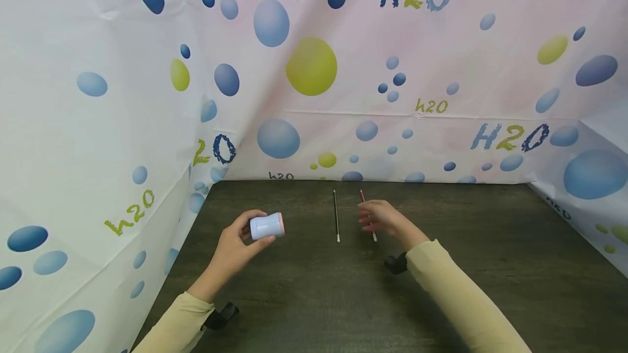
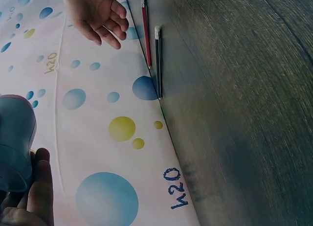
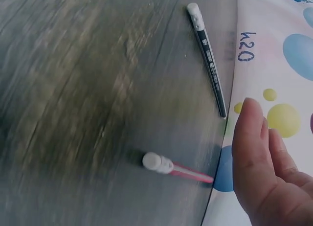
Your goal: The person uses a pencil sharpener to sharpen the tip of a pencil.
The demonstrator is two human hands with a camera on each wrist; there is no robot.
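Observation:
In the head view my left hand (image 1: 234, 247) grips a small light blue cylinder (image 1: 267, 226), narrowed at the middle, with a pink end facing right. It is tipped on its side above the table; part of it also shows at the left edge of the left wrist view. Over the red pencil (image 1: 362, 196) hovers my right hand (image 1: 385, 217), fingers loosely extended and holding nothing. That hand hides the pencil's middle in the head view. To its left lies a black pencil (image 1: 336, 217), its white eraser end toward me.
The dark wood-grain table (image 1: 314, 293) carries both pencils near its back half. A white sheet (image 1: 441, 59) printed with bubbles and H2O lettering rises behind the table and along its sides. Black straps (image 1: 222, 316) sit at both wrists.

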